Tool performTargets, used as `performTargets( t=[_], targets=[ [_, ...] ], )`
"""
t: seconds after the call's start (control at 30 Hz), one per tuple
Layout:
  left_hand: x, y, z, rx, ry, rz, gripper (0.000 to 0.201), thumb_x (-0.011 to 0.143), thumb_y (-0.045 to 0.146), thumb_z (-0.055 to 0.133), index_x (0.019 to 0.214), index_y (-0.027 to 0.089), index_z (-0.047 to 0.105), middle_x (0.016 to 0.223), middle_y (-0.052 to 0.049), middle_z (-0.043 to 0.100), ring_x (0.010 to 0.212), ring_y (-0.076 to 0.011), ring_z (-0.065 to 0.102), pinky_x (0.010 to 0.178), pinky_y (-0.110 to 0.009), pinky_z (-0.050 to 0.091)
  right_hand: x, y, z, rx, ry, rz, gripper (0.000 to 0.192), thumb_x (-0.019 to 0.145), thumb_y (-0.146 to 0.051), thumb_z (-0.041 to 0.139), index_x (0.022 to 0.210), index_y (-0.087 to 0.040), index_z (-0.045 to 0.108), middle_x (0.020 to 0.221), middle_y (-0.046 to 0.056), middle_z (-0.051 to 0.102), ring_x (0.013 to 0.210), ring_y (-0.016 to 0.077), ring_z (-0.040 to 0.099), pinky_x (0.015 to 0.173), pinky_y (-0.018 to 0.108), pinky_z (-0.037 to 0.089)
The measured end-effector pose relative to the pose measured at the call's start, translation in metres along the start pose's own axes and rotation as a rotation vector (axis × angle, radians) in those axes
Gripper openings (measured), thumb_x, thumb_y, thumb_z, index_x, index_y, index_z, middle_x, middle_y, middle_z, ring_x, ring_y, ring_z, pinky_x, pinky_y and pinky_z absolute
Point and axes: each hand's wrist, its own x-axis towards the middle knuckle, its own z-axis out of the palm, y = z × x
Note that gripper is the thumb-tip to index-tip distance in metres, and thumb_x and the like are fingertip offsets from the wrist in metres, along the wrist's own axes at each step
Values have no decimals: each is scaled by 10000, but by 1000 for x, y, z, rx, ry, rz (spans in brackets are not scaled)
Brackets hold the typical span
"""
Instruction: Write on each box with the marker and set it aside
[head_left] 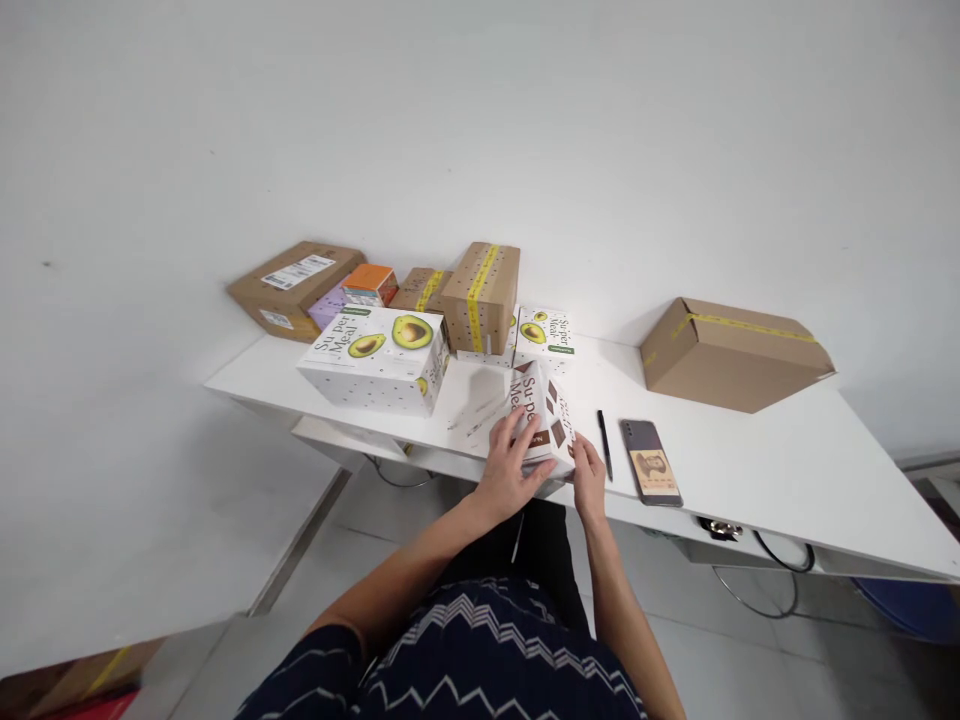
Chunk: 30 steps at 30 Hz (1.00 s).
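A white carton with brown squares and "Su-per Meal" lettering (541,405) sits at the table's front edge, between my two hands. My left hand (511,472) lies over its left side and top, thumb and fingers spread around it. At the carton's right side, my right hand (589,472) grips the lower corner with fingers bent; part of those fingertips is hidden. Just right of that hand are a black pen (604,445) and a phone (650,462) with a picture on its back. A larger white avocado-print box (375,360) stands to the left.
Behind the carton stand a taped cardboard box (481,297) and a smaller avocado-print box (545,331). An orange box (370,283) and a labelled cardboard box (296,285) are at the back left. Another cardboard box (735,355) rests at the right, against the wall.
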Motion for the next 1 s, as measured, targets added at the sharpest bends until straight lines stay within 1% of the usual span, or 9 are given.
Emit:
performTargets(
  t=[0.13, 0.23, 0.5, 0.6, 0.67, 0.77, 0.83, 0.93, 1.0],
  targets=[
    [1, -4, -3, 27, 22, 82, 571, 873, 376, 589, 1393, 229, 403, 1406, -151, 389, 1304, -299, 391, 1063, -484, 387, -1, 1, 2, 49, 108, -98, 438, 743, -480, 623, 1030, -151, 644, 999, 88, 670, 875, 203, 628, 812, 348, 486],
    [0, -2, -4, 39, 30, 136, 518, 885, 311, 574, 1373, 226, 422, 1385, -146, 421, 1277, -283, 425, 1046, -472, 414, -1, 4, 1, 22, 89, -134, 364, 763, -471, 602, 944, -158, 648, 932, 73, 671, 850, 193, 613, 814, 344, 481],
    [-4, 8, -2, 46, 65, 204, 439, 883, 208, 540, 1316, 203, 467, 1363, -154, 468, 1219, -272, 492, 980, -463, 480, 3, 7, -5, 40, 69, -82, 373, 754, -498, 583, 911, -171, 671, 891, 69, 698, 780, 200, 611, 686, 316, 495],
    [-2, 13, -8, 40, 103, 237, 471, 871, 197, 529, 1332, 202, 434, 1368, -165, 469, 1230, -288, 496, 968, -486, 484, 0, 1, -10, 79, 64, -30, 422, 774, -524, 554, 949, -166, 689, 910, 78, 713, 775, 214, 630, 642, 313, 501],
    [0, 16, -15, 11, 132, 238, 512, 860, 214, 536, 1355, 203, 404, 1364, -170, 476, 1235, -300, 498, 964, -499, 484, -2, -6, -15, 99, 62, -36, 464, 805, -539, 512, 993, -159, 700, 966, 85, 716, 837, 227, 645, 672, 316, 507],
    [4, 19, -25, -102, 152, 167, 580, 850, 243, 550, 1398, 209, 362, 1377, -168, 474, 1234, -297, 502, 942, -473, 507, -2, -21, -22, 183, 65, -82, 561, 845, -582, 433, 1075, -142, 692, 1027, 101, 709, 932, 237, 650, 758, 329, 505],
    [6, 18, -27, -211, 155, 63, 598, 858, 254, 548, 1419, 218, 344, 1372, -159, 483, 1150, -256, 562, 888, -409, 545, -1, -33, -25, 214, 37, -138, 609, 861, -606, 386, 1153, -148, 660, 1072, 108, 697, 977, 238, 641, 794, 342, 497],
    [6, 10, -25, -319, 143, -123, 580, 878, 268, 538, 1424, 215, 350, 1234, -124, 578, 915, -164, 635, 792, -318, 569, 2, -48, -25, 72, -2, -249, 612, 881, -600, 345, 1242, -186, 615, 1183, 105, 658, 1031, 235, 609, 811, 354, 481],
    [7, 2, -24, -317, 122, -199, 552, 882, 277, 535, 1409, 209, 384, 1097, -87, 621, 799, -130, 630, 743, -285, 567, 2, -55, -22, -59, 6, -299, 587, 890, -583, 350, 1246, -203, 620, 1239, 99, 632, 1057, 235, 586, 821, 356, 469]
  ],
)
